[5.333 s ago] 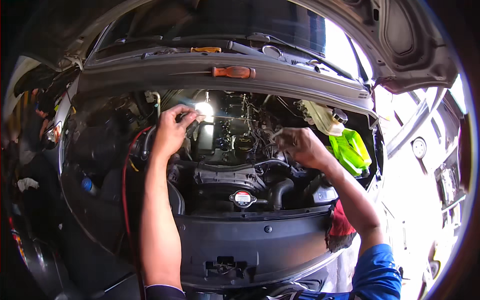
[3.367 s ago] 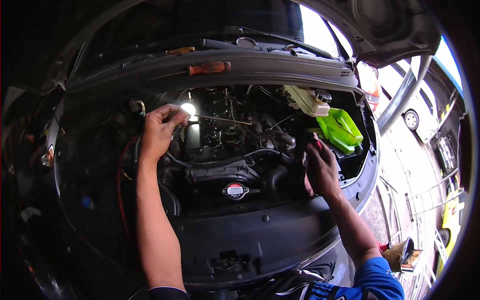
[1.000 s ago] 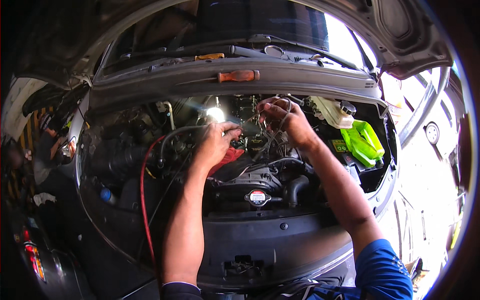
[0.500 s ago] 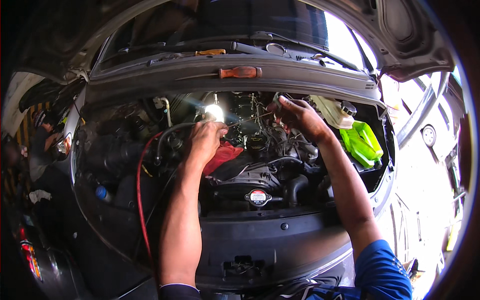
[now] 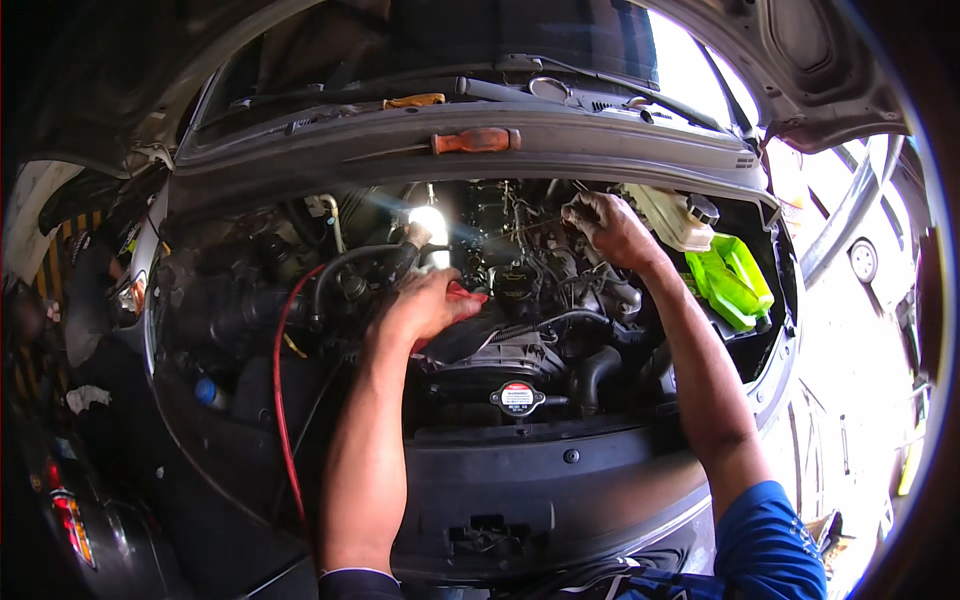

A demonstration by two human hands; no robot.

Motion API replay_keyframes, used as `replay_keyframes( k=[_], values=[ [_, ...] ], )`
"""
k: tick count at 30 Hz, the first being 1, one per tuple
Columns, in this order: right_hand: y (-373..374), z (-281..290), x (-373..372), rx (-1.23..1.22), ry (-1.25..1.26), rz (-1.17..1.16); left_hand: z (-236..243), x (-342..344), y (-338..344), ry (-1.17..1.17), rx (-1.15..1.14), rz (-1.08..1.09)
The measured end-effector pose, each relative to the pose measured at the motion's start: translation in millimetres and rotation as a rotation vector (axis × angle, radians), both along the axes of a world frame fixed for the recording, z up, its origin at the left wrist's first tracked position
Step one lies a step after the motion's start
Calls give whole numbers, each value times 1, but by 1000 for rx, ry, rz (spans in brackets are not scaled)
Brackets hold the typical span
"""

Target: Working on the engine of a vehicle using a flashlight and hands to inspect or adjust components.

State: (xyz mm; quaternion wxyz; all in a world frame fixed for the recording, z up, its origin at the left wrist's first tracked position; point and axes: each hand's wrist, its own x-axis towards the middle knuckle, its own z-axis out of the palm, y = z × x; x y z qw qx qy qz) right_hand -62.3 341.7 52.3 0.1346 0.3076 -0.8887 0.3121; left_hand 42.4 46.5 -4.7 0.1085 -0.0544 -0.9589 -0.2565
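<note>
My left hand (image 5: 428, 305) is closed on a red cloth (image 5: 464, 292) over the middle of the engine (image 5: 515, 285), below a bright work lamp (image 5: 427, 222). My right hand (image 5: 600, 225) is higher, at the engine's right side, fingers closed on a thin metal rod (image 5: 535, 226) that slants down toward the middle; its far end is hard to make out. A red hose (image 5: 285, 400) runs up past my left arm. The radiator cap (image 5: 517, 396) sits in front of my hands.
An orange-handled screwdriver (image 5: 475, 141) and a yellow tool (image 5: 413, 101) lie below the windshield. A translucent reservoir (image 5: 683, 222) and green plastic container (image 5: 730, 285) sit at right. The raised hood (image 5: 800, 75) arches overhead. A person (image 5: 88, 300) is beside the car at left.
Compared with half a second ago, my left hand has dropped down and toward me onto the red cloth, leaving the rod. My right hand has shifted slightly right with the rod.
</note>
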Motion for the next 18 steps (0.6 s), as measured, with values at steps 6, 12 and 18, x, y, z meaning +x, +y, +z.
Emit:
replay_keyframes(
  k=[6, 12, 18],
  values=[
    [-37, -16, -14, 144, 74, 38, 2, -12, -11, -431, -121, 0],
    [-76, -33, -27, 390, 16, 32, -7, -18, -16, -300, -212, 79],
    [-94, -33, -29, 486, -16, 72, 12, -11, -49, 188, -106, 312]
  ],
)
